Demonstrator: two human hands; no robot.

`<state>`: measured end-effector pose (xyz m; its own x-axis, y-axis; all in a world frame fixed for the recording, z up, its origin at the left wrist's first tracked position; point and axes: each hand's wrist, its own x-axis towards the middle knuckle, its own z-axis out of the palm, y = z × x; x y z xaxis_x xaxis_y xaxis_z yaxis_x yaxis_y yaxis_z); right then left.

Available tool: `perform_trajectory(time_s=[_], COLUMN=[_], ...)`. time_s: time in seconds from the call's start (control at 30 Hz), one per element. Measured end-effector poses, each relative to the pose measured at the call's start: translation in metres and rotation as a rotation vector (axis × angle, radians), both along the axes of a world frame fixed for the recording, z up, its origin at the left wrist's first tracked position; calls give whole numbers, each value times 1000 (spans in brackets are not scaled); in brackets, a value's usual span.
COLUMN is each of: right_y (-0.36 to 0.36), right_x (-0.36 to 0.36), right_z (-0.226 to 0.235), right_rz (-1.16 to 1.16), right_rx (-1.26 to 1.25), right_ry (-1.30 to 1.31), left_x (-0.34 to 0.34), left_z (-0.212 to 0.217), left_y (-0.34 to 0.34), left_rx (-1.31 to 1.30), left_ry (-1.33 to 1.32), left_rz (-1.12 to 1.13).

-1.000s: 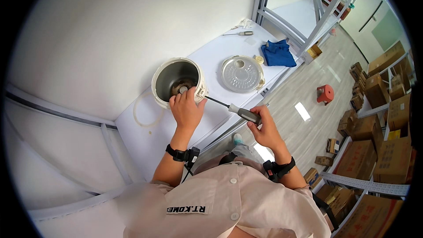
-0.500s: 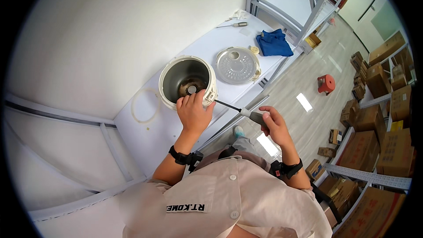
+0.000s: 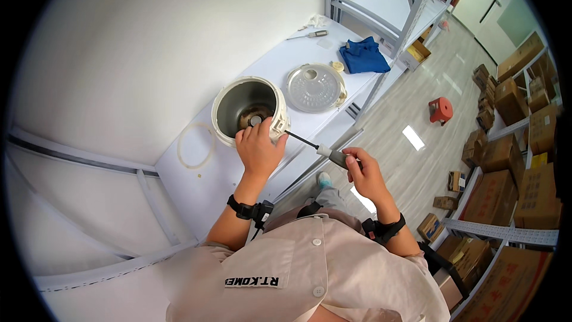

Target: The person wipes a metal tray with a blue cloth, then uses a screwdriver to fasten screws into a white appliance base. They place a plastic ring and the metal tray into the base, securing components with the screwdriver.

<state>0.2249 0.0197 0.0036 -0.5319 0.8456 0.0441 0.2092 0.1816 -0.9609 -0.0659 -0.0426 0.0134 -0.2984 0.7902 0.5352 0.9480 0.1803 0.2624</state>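
Currently, left forearm angles up from the near side, wrist roughly straight. Left hand (image 3: 260,149) hooked over the near rim of the cooker body (image 3: 237,100), fingers bent inward, thumb toward the right; holding it. Cooker body stands open on the white table (image 3: 186,194), left of the round lid (image 3: 314,88). Right forearm reaches far and leftward; right hand (image 3: 364,174) closed about the handle of the screwdriver (image 3: 335,155), shaft pointing left to the cooker's near right side. Hard to make out: the tip, so cannot tell what it meets. Handle's end covered by the right hand; part of the near rim lost behind left fingers.
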Motion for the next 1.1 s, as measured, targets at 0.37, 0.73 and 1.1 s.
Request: perform_trajectory(time_s=[0.37, 0.73, 1.1], right_y=[-2, 2, 7], right_x=[-6, -10, -10], right_z=[14, -7, 17], right_rz=[22, 37, 65], right_rx=[381, -206, 18], right_ry=[-81, 0, -115], left_x=[2, 6, 4], left_z=[10, -1, 2], left_y=[-1, 1, 2], left_rx=[-78, -71, -19], left_ry=[-45, 37, -10], left_rz=[-13, 16, 32])
